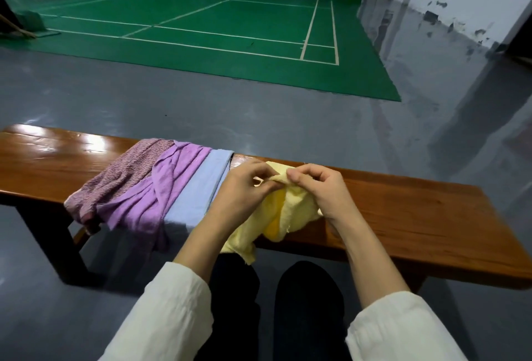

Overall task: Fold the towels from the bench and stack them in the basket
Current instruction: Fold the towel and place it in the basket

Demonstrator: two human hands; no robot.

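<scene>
Right now both of my hands are clamped on the soft pale-yellow terry towel (293, 211). My left hand (244, 187) and my right hand (322, 190) each pinch its upper hem between thumb and fingertips, knuckles almost touching. The towel lies bunched on the glossy brown wooden worktop (417, 211), directly under and between my hands. Its near end spills over the worktop edge toward my knees.

It looks light and completely limp, so I judge it will sag wherever I am not holding it, and its loops should give enough grip that it will not slip. The best hold, I think, is at the two corners of one short hem, so I need to slide my pinches apart along that edge until the cloth hangs flat.

Crumpled as it is, its long axis seems to run from my fingertips back toward my body, slanting a little to my left at the hanging end.

Just left of my left hand lie a flat light-blue towel (198, 187), a wrinkled lilac towel (161, 187) and a nubbly mauve towel (121, 173), draped side by side across the worktop. No basket is in view.
</scene>
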